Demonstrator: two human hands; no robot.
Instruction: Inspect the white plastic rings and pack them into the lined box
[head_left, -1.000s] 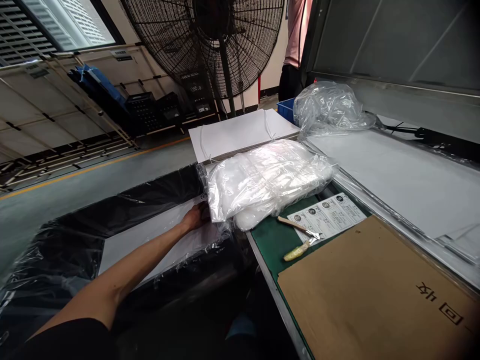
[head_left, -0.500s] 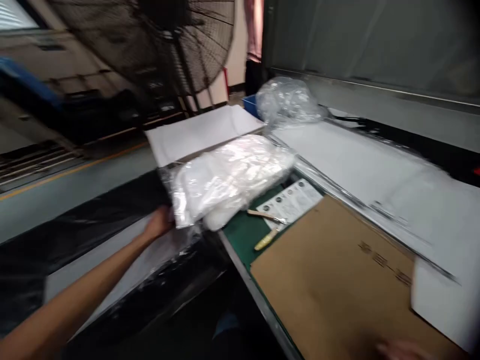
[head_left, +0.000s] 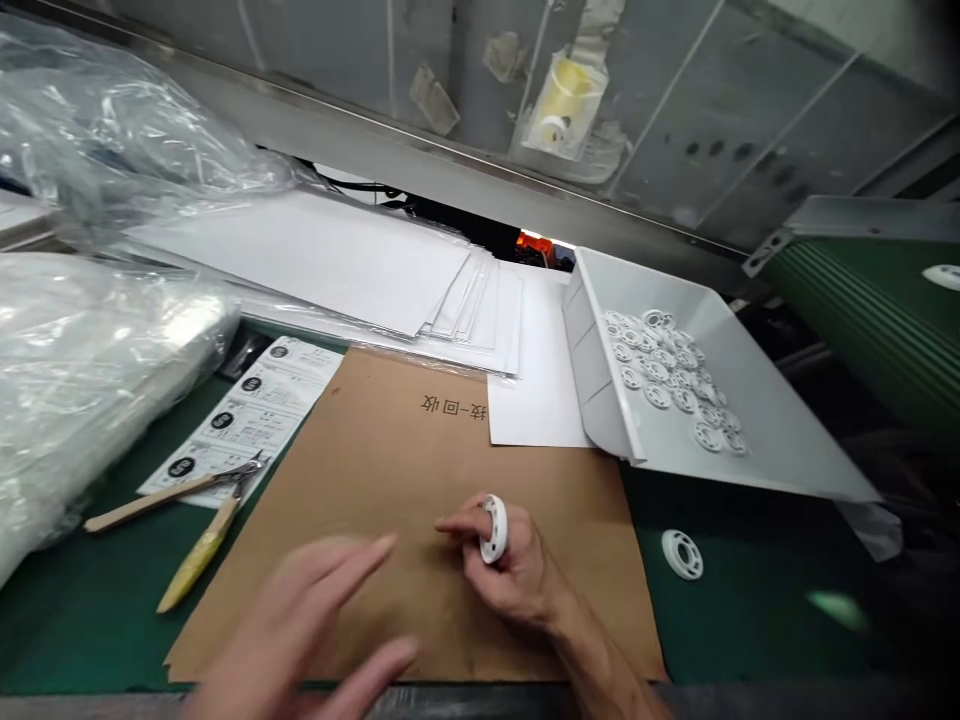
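Note:
My right hand (head_left: 504,565) rests on a brown cardboard sheet (head_left: 390,450) and holds a white plastic ring (head_left: 493,527) upright between its fingers. My left hand (head_left: 300,625) hovers blurred over the near edge of the cardboard, fingers spread and holding nothing. To the right, a white tray (head_left: 750,440) holds several more white rings (head_left: 671,375). One loose ring (head_left: 682,553) lies on the green mat beside the cardboard.
Small snips with tan handles (head_left: 187,500) lie on printed label sheets (head_left: 247,415) at left. A bag of clear plastic (head_left: 82,380) fills the left edge. White paper sheets (head_left: 337,265) are stacked behind the cardboard. A green conveyor (head_left: 877,310) runs at right.
The view swung right from the plastic bags to the cardboard and ring tray. My left hand left the bag and now hovers over the cardboard; my right hand has come into view, gripping a ring.

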